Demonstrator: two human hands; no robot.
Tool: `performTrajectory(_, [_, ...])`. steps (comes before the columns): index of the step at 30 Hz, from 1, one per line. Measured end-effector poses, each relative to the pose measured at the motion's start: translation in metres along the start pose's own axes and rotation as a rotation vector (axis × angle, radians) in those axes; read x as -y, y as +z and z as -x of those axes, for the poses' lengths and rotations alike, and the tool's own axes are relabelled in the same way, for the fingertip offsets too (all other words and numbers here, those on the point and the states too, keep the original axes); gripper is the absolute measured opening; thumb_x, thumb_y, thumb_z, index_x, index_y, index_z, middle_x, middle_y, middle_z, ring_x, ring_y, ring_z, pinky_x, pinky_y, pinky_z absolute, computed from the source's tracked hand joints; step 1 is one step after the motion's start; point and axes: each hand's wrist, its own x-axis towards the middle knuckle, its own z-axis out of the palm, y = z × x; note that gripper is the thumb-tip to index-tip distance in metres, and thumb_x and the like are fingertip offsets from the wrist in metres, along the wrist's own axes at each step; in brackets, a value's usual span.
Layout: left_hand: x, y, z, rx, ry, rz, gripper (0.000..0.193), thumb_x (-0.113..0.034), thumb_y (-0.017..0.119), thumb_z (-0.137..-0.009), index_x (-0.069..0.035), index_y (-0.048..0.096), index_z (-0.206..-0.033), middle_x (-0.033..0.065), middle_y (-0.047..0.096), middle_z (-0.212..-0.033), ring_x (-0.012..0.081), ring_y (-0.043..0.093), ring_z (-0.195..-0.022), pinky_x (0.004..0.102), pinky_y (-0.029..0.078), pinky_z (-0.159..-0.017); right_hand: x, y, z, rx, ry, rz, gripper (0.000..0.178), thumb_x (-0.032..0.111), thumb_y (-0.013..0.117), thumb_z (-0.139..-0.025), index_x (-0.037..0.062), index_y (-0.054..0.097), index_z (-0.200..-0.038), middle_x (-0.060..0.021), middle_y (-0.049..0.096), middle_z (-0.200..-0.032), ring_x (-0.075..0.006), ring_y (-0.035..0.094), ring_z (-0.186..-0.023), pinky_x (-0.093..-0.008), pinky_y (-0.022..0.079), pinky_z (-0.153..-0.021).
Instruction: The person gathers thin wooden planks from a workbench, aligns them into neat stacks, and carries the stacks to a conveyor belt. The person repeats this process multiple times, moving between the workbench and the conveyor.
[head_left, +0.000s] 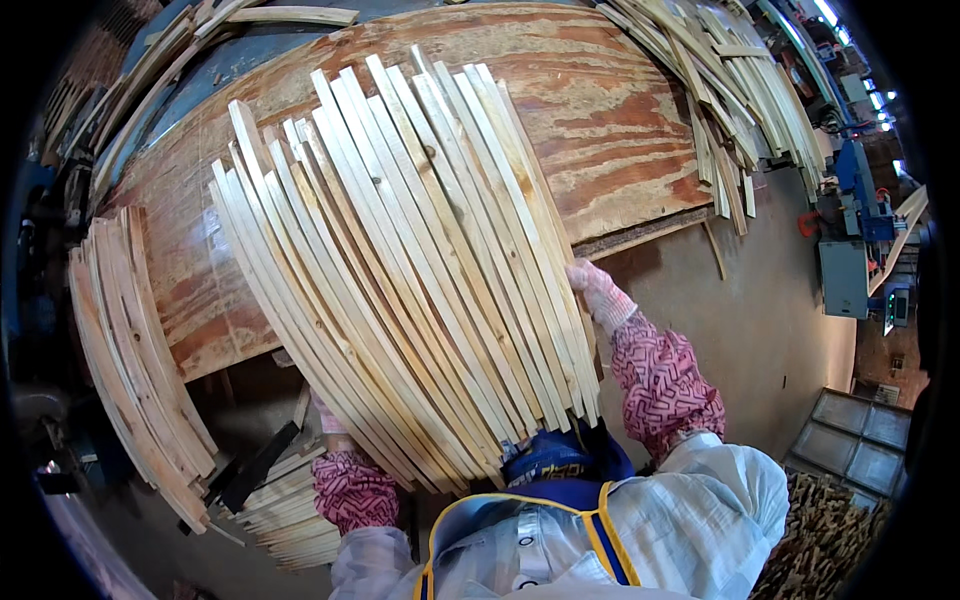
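While right hand (pixel 603 296) touches knotty wooden strips (pixel 425 270), streaked plywood (pixel 615 125) supports them.

No words or numbers can be read clearly. Pale marks that look like lettering lie across the folded blue apron (pixel 570 456) at the near middle. On the right, a small lit screen (pixel 889 312) shows green marks, too tiny to make out.
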Motion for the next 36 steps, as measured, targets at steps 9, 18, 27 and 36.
performTrajectory(9, [-0.028,0.008,0.027,0.064,0.050,0.042,0.056,-0.048,0.040,-0.095,-0.001,0.058,-0.121,0.0104,0.064,-0.112,0.0228,0.064,-0.093,0.0313,0.054,-0.078,-0.023,0.034,0.032,0.070,-0.171,-0.197,0.039,0.028,0.073,-0.076,0.0001,0.071,-0.103,-0.0088,0.072,-0.089,-0.0150,0.067,-0.072,-0.0297,0.055,-0.066])
performTrajectory(18, [-0.099,0.082,0.044,0.321,0.163,-0.059,0.050,-0.041,0.044,-0.095,0.000,0.058,-0.119,0.0100,0.065,-0.109,0.0219,0.065,-0.089,0.0308,0.055,-0.075,-0.036,0.023,0.076,0.255,-0.394,-0.504,0.026,0.014,0.067,-0.084,0.0006,0.069,-0.107,-0.0108,0.071,-0.093,-0.0135,0.069,-0.082,-0.0255,0.056,-0.071])
performTrajectory(27, [-0.133,0.333,0.105,0.894,0.135,-0.185,0.044,-0.035,0.048,-0.096,0.001,0.058,-0.118,0.0096,0.066,-0.106,0.0210,0.066,-0.086,0.0303,0.056,-0.072,-0.031,-0.143,0.212,0.174,-0.788,-0.780,0.023,0.015,0.056,-0.093,0.0020,0.066,-0.108,-0.0051,0.069,-0.098,-0.0119,0.064,-0.090,-0.0260,0.052,-0.076])
performTrajectory(36, [0.041,0.639,0.180,1.337,-0.139,-0.300,0.038,-0.029,0.052,-0.096,0.002,0.058,-0.117,0.0091,0.067,-0.102,0.0201,0.066,-0.082,0.0298,0.057,-0.069,-0.127,-0.383,0.344,-0.305,-0.776,-0.975,0.043,0.034,0.056,-0.090,0.0030,0.058,-0.121,-0.0107,0.065,-0.109,-0.0206,0.065,-0.095,-0.0335,0.055,-0.078])
